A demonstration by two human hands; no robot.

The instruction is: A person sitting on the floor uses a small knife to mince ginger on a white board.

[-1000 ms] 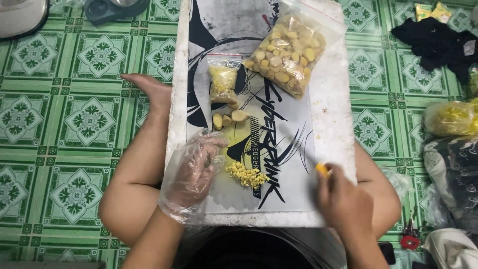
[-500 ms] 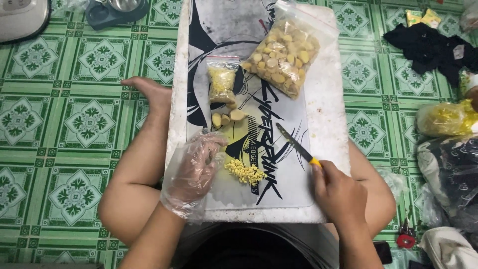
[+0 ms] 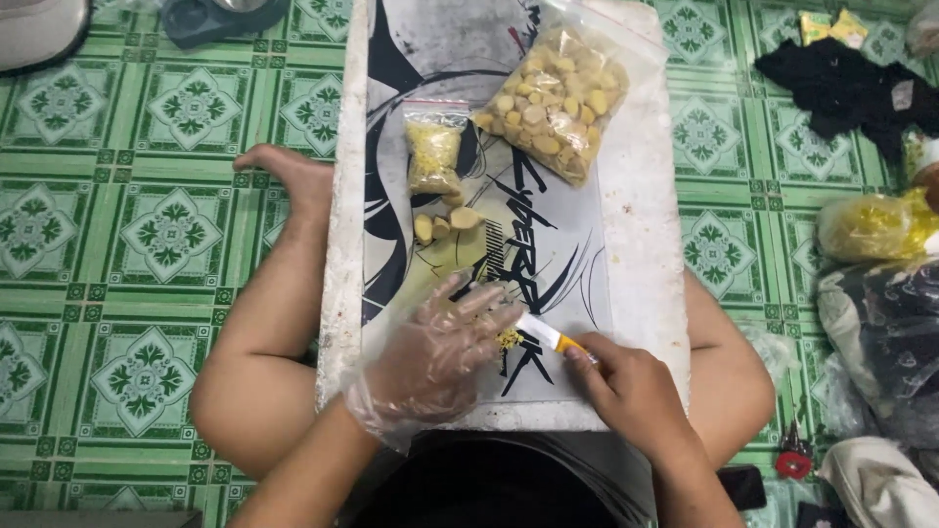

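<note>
My gloved left hand (image 3: 440,352) now covers the chopped pile at frame centre, fingers spread; my right hand (image 3: 631,391), gripping the yellow-handled knife (image 3: 543,334), has swung in beside it.

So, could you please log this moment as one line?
left hand: gloved, on yellow pile | right hand: holds knife | board: two bags

Gloved left hand (image 3: 445,347) moved inward, now spread flat over the pile of yellow minced bits (image 3: 508,338), most of it covered. Right hand (image 3: 631,391) shifted left and closer to the left hand. Knife (image 3: 541,332) turned from pointing up and away to lying low, blade tucked under the gloved fingers (image 3: 484,311), yellow handle showing just beside them.
</note>
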